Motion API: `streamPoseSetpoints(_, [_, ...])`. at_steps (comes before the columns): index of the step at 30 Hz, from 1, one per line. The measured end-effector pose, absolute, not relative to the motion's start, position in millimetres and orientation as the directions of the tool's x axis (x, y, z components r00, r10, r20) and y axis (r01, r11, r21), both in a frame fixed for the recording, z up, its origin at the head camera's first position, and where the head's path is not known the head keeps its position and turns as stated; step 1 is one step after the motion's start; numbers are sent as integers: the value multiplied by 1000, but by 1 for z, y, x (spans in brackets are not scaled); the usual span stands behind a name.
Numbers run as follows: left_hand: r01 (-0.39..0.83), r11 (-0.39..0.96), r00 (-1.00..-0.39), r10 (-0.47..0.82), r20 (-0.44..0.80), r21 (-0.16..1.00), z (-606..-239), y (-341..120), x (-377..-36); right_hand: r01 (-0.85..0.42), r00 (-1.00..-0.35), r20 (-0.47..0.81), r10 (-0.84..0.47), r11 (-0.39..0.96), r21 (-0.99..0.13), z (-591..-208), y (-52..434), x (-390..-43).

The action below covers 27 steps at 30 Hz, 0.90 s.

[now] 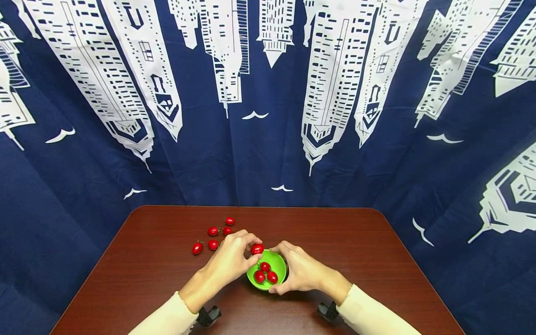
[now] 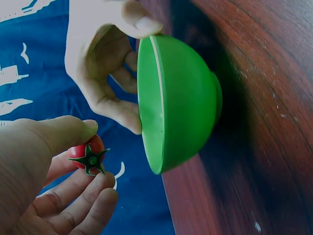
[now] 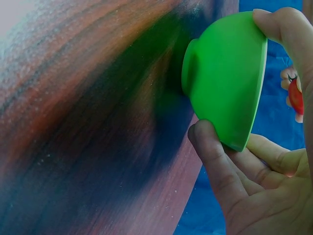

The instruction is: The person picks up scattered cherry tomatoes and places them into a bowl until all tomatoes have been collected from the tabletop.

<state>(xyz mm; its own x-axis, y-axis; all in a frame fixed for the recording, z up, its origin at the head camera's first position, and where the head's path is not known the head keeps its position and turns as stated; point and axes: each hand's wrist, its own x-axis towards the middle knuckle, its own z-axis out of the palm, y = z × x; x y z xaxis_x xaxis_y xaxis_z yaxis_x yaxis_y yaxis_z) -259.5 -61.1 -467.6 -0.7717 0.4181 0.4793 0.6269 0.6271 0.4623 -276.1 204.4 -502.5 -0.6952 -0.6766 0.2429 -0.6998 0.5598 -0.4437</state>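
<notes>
My left hand (image 1: 228,258) pinches a cherry tomato (image 1: 257,249) between thumb and fingers, over the left rim of a small green bowl (image 1: 279,263). The tomato's green star-shaped calyx (image 2: 92,160) faces the left wrist camera. On the bowl's right side, my right hand (image 1: 303,270) grips it, thumb at the near rim and fingers round the far side. Fingers (image 3: 215,161) also reach along its outer wall in the right wrist view. Inside the bowl lie three cherry tomatoes (image 1: 265,266). Whether the bowl's foot touches the table is hard to tell.
Several more cherry tomatoes (image 1: 213,231) lie loose on the brown wooden table (image 1: 335,232), beyond and left of my left hand. Behind the table hangs a dark blue curtain (image 1: 251,158) with white buildings and birds.
</notes>
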Motion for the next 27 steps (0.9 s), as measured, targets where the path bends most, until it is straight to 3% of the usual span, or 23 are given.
streamPoseSetpoints(22, [632, 628, -769, 436, 467, 454, -472, -47, -260, -691, -698, 232, -677, 553, -466, -502, 205, -277])
streamPoseSetpoints(27, [604, 682, -786, 422, 452, 412, -474, -49, -259, -687, -702, 225, -675, 560, -462, -501, 205, -277])
